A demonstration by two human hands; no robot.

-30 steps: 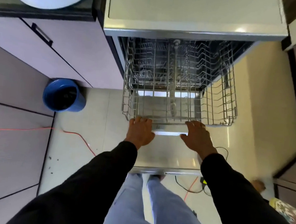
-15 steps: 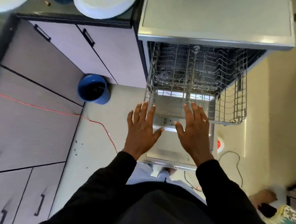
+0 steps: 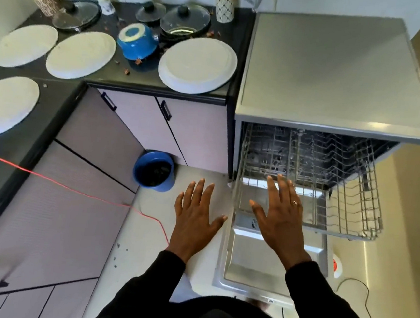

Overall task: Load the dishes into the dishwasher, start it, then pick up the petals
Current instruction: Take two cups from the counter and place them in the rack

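Observation:
The dishwasher (image 3: pixel 335 68) stands open at the right, its door (image 3: pixel 270 262) folded down and its wire rack (image 3: pixel 352 213) pulled out, with nothing in it. My right hand (image 3: pixel 280 217) hovers open over the rack's front left corner. My left hand (image 3: pixel 195 219) is open above the floor, left of the door. Several white plates lie upside down on the dark counter, one nearest the dishwasher (image 3: pixel 197 65). An upturned blue pot (image 3: pixel 138 40) sits among them. Small brown petals (image 3: pixel 127 71) lie scattered on the counter.
Black pans with glass lids (image 3: pixel 183 21) and patterned jars (image 3: pixel 225 5) stand at the counter's back. A blue bin (image 3: pixel 154 170) sits on the floor by the cabinets. A red cord (image 3: pixel 72 188) crosses the floor. A white disc with a cable (image 3: pixel 337 267) lies right of the door.
Both hands let go of the rack's front edge and lifted with fingers spread. The view rose and swung left, bringing the counter with plates and pots into sight.

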